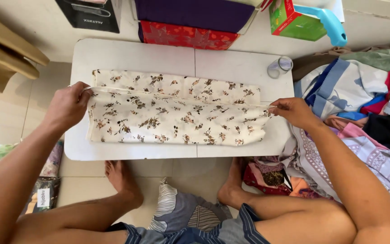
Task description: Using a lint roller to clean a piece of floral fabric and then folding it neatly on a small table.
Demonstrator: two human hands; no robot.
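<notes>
On the floor beside us, a heap of mixed clothes [362, 95] spreads at right. Before us sits the low white desk [231, 58], carrying a cream floral cloth [177, 115] folded lengthwise. Our left hand [66, 108] pinches the cloth's left fold edge, our right hand [296, 112] its right, each grip closed on fabric. A clear tape roll [280, 66] rests near the desk's far corner.

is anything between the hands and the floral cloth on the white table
Nothing visible. The left hand and right hand each pinch an end of the floral cloth directly.
</notes>
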